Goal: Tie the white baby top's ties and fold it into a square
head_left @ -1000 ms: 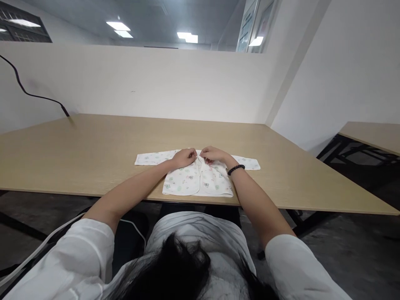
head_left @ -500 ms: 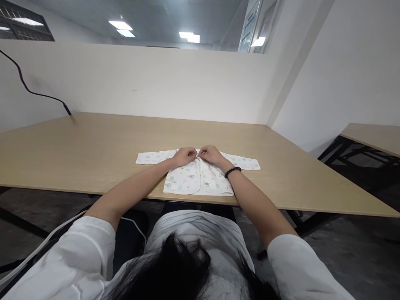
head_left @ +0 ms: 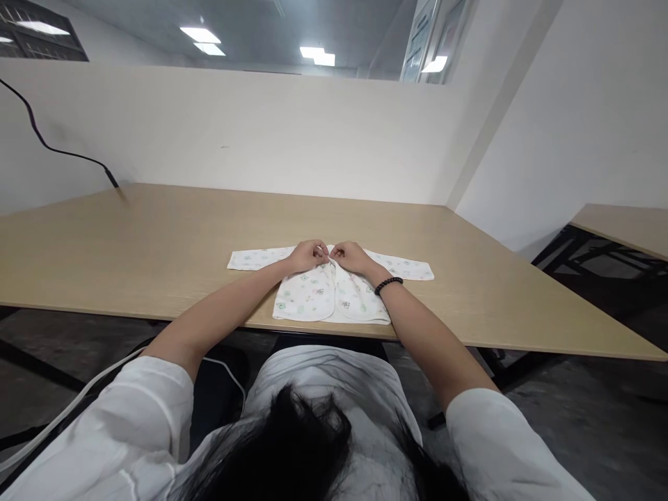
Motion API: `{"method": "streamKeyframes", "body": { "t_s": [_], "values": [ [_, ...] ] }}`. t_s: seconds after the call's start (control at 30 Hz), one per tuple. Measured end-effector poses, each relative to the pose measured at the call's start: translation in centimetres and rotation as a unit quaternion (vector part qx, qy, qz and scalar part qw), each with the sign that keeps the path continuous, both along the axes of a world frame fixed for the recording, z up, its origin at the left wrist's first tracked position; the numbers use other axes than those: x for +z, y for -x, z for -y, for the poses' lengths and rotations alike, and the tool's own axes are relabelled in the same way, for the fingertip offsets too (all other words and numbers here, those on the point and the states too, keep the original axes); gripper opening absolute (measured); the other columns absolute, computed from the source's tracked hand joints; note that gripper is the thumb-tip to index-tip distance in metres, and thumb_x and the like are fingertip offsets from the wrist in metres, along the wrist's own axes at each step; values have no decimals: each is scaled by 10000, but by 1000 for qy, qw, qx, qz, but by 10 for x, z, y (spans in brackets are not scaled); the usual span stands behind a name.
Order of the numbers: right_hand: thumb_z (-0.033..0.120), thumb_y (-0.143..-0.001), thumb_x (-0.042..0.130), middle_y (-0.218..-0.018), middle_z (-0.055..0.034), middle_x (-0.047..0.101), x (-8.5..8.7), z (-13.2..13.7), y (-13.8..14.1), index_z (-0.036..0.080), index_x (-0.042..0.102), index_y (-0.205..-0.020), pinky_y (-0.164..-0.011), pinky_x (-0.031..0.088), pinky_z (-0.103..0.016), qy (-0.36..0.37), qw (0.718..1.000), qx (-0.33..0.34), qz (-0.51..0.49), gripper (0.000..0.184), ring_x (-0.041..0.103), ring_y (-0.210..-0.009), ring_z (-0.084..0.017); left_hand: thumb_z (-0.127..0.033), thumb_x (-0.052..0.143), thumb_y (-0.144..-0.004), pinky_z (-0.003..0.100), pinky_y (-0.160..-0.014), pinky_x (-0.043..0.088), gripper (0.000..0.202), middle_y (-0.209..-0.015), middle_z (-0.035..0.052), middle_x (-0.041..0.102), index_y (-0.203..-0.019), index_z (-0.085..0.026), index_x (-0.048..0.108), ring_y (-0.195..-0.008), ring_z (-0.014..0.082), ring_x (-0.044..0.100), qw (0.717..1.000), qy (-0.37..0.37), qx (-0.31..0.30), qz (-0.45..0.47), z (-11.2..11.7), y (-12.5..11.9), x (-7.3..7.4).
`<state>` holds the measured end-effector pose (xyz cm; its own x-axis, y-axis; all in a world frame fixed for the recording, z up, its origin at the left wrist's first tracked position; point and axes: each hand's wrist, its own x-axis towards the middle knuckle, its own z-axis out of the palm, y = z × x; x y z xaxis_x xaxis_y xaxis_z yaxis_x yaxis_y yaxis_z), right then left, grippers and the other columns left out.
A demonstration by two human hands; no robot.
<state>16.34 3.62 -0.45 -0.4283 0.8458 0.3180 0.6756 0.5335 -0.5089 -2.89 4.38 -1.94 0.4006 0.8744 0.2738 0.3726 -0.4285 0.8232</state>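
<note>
1 left hand (head_left: 312,255), 1 right hand (head_left: 348,256) | grip: both pinching patterned shirt (head_left: 303,300) | print (head_left: 320,291) unreadably small

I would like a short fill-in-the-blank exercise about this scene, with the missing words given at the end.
1. The background colour of the printed garment is ____.
2. Of the garment's near and far edges, the left hand and the right hand are closer to the ____ one.
3. The hand nearer to the beaded bracelet is the ____ one.
4. The cable at the back left is ____ in colour.

Missing words: white; far; right; black.
</note>
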Motion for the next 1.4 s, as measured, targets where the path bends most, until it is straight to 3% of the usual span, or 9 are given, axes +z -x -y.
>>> {"method": "streamKeyframes", "body": {
  "t_s": [0.23, 0.5, 0.73, 1.03, 1.23, 1.4],
  "values": [
    [207, -810, 606, -722, -29, 663, 6, 6, -1, 146, 681, -776, -584, 372, -236, 34, 999, 20, 6, 102, 535, -637, -135, -242, 712, -705, 237, -551, 406, 202, -639, -12, 677, -876, -172, 630, -553, 127, 564, 998, 54, 25, 9, 1, -1, 5],
    [128, -680, 483, -547, 38, 467, 17, 6, -2, 165, 562, -627, -557, 297, -257, 162, 987, 10, -17, 103, 398, -548, -114, -247, 710, -716, 249, -593, 430, 209, -701, 7, 682, -891, -165, 633, -609, 125, 575, 1000, 20, -13, 2, -2, 0, 2],
    [176, -696, 499, -632, 15, 542, 17, 4, -2, 157, 603, -724, -572, 302, -250, 159, 987, -2, -22, 109, 417, -588, -120, -267, 705, -688, 257, -633, 449, 165, -776, 15, 679, -822, -173, 686, -666, 133, 573, 998, -46, -10, -43, 1, 1, 4],
    [216, -811, 505, -584, 23, 494, 8, 4, 6, 170, 540, -653, -555, 298, -251, 149, 987, -56, -9, 168, 417, -582, -126, -261, 657, -732, 269, -661, 449, 139, -796, 15, 675, -843, -179, 674, -676, 141, 570, 988, -132, 1, -78, 6, -1, 3],
    [156, -800, 516, -748, -28, 657, 11, 5, 3, 139, 654, -773, -597, 358, -227, 134, 990, -38, -30, 142, 512, -654, -129, -319, 596, -820, 306, -701, 459, 186, -774, 48, 688, -815, -188, 729, -725, 197, 612, 970, -182, -5, -163, 4, 2, 5],
    [65, -720, 533, -846, -55, 720, 16, 5, -1, 130, 714, -837, -651, 404, -225, 134, 990, -23, -29, 225, 569, -709, -135, -287, 583, -838, 313, -736, 469, 207, -812, 63, 698, -840, -208, 774, -785, 218, 634, 957, -210, -10, -200, 2, 4, 6]
  ]
}}
